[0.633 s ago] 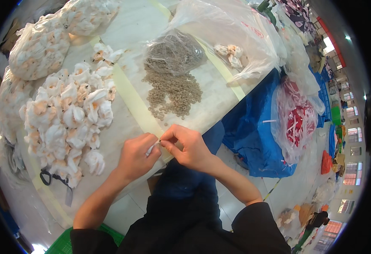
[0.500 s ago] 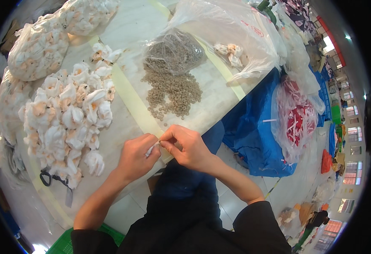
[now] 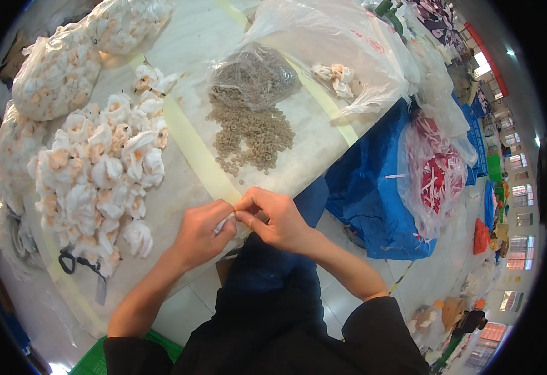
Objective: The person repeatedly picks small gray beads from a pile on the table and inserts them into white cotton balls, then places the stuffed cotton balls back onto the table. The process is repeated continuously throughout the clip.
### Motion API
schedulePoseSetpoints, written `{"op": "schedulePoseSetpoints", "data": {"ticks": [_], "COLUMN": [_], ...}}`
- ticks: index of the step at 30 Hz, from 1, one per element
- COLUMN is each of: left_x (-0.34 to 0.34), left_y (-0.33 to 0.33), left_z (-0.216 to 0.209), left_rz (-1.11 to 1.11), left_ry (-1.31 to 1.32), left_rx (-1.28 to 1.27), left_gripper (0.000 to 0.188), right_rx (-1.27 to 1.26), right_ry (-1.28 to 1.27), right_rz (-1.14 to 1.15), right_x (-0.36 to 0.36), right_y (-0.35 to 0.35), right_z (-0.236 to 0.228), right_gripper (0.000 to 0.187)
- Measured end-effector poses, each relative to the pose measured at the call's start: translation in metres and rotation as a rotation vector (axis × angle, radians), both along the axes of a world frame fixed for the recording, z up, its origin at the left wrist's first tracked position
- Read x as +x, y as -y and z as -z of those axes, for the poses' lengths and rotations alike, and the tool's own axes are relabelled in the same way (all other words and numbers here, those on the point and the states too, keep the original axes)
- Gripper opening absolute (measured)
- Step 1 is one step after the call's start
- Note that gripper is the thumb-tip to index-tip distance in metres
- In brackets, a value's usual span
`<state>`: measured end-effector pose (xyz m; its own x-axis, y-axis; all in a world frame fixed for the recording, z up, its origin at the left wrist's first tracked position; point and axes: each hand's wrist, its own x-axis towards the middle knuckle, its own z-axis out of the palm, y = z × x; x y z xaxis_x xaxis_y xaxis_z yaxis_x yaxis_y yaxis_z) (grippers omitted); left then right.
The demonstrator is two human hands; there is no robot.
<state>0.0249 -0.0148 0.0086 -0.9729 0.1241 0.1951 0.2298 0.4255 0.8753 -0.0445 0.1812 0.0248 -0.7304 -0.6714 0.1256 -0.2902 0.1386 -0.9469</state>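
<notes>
My left hand [image 3: 203, 232] is closed around a small white piece [image 3: 223, 223], probably of cloth, mostly hidden by the fingers. Thumb and forefinger of my right hand [image 3: 274, 217] pinch at the tip of that piece, touching the left fingertips; what they grip is too small to make out. Both hands meet over the table's near edge. Just beyond them lies a heap of small brown rings [image 3: 254, 139], spilling from a clear plastic bag [image 3: 253, 75]. Left of my hands is a big pile of white artificial flower heads [image 3: 101, 175] with peach tints.
Small black-handled scissors [image 3: 67, 262] lie by the flower pile. Filled clear bags [image 3: 54, 75] stand at the far left. A large clear bag [image 3: 361, 50] holding a few flowers covers the far right. Beside the table sits a blue-lined container [image 3: 373, 200] with a bag of red pieces [image 3: 436, 181].
Almost nothing differs. The view has shifted very slightly; both hands stay pressed together at the same place, the right fingers a little more closed over the tip.
</notes>
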Motion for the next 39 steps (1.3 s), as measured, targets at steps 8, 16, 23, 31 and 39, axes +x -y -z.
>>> {"op": "schedulePoseSetpoints", "data": {"ticks": [8,16,23,31,39], "left_x": [-0.002,-0.001,-0.003,-0.004,-0.007], "left_y": [0.003,0.002,0.007,0.000,0.002], "left_z": [-0.009,-0.010,-0.016,-0.006,-0.007], "left_rz": [0.013,0.000,-0.062,-0.087,-0.094], "left_ry": [-0.066,-0.127,0.026,0.114,0.195], "left_rx": [-0.098,-0.033,0.465,0.642,0.629], "left_gripper": [0.007,0.016,0.020,0.038,0.059], "right_rx": [0.027,-0.046,-0.168,-0.293,-0.428], "right_ry": [-0.084,-0.275,-0.315,0.267,0.161], "right_rz": [0.134,0.144,0.375,0.372,0.404], "right_x": [0.010,0.008,0.024,0.026,0.022], "right_y": [0.002,0.001,0.017,0.029,0.038], "right_z": [0.005,-0.006,0.019,0.017,0.024], "right_gripper": [0.012,0.010,0.014,0.024,0.018]}}
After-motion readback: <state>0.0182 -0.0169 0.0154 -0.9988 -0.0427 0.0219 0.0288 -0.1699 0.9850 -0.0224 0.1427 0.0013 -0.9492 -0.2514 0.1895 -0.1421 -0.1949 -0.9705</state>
